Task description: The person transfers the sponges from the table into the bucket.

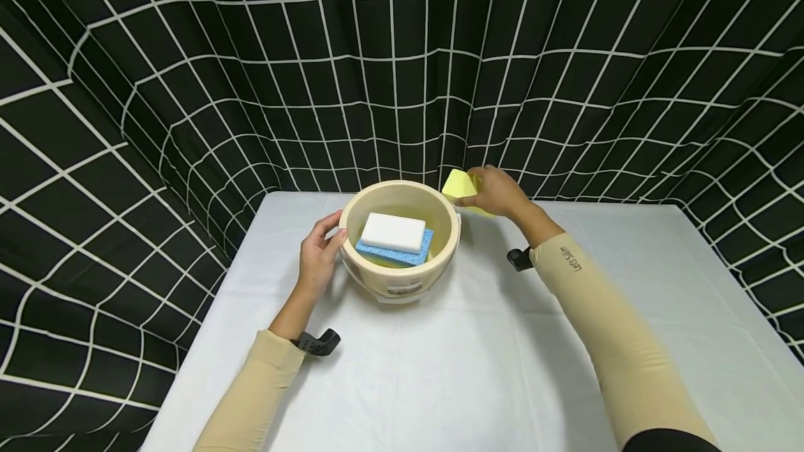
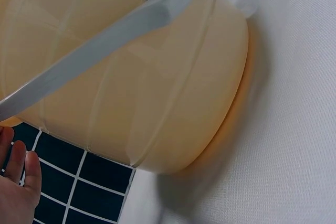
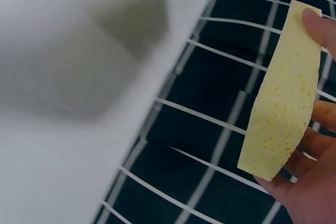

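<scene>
A cream bucket (image 1: 370,272) stands on the white-covered table with its pale handle hanging down in front. Inside it, a white foam block (image 1: 393,231) lies on top of a blue sponge (image 1: 402,255). My left hand (image 1: 318,257) rests against the left of the rim, thumb and fingertips on the outer side. In the left wrist view its fingers (image 2: 32,174) look fairly straight beside the bucket wall (image 2: 131,87). Just off the bucket's right rim, my right hand (image 1: 498,194) pinches a yellow sponge (image 1: 458,184). The right wrist view shows that sponge (image 3: 283,90) between thumb and fingers, above the table.
A white cloth (image 1: 465,361) covers the table. Black curtains with a white grid (image 1: 402,75) hang behind and at both sides, close to the table's back edge. Both wrists wear dark bands with a small protruding mount (image 1: 320,342).
</scene>
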Available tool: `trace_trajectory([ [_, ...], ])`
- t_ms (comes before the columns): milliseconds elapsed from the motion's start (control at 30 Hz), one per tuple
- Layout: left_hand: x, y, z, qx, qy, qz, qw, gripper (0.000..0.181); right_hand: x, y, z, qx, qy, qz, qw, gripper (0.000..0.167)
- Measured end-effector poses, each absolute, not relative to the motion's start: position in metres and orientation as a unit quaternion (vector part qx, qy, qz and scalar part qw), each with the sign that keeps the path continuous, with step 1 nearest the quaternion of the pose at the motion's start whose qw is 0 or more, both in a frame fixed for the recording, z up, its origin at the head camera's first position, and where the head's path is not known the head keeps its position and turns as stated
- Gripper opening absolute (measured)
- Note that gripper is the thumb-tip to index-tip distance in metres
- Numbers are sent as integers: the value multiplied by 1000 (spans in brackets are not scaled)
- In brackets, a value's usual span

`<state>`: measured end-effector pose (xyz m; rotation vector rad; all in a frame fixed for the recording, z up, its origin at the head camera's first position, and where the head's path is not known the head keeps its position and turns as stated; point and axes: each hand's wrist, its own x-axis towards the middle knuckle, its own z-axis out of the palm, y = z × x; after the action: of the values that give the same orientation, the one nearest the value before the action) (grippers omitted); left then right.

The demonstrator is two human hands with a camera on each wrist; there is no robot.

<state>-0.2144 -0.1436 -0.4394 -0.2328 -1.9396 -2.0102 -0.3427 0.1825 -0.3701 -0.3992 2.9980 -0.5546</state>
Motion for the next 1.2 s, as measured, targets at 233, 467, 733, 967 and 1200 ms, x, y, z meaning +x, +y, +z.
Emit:
trace_trajectory([
  [233, -215, -144, -439, -83, -684, -704, 171, 40, -344, 184, -340, -132, 975, -180, 20, 81],
  [467, -215, -144, -439, -81, -684, -705, 169, 39, -342, 181, -327, -141, 973, -183, 0, 80],
  [733, -215, -142, -439, -87, -692, -695, 175, 39, -334, 173, -314, -145, 973, -180, -10, 77],
  [967, -214, -142, -439, -84, -691, -696, 174, 39, -324, 159, -306, -147, 973, -177, -22, 77],
  [1200, -214, -143, -440, -80, -687, -702, 172, 38, -314, 143, -303, -187, 965, -182, -29, 77],
])
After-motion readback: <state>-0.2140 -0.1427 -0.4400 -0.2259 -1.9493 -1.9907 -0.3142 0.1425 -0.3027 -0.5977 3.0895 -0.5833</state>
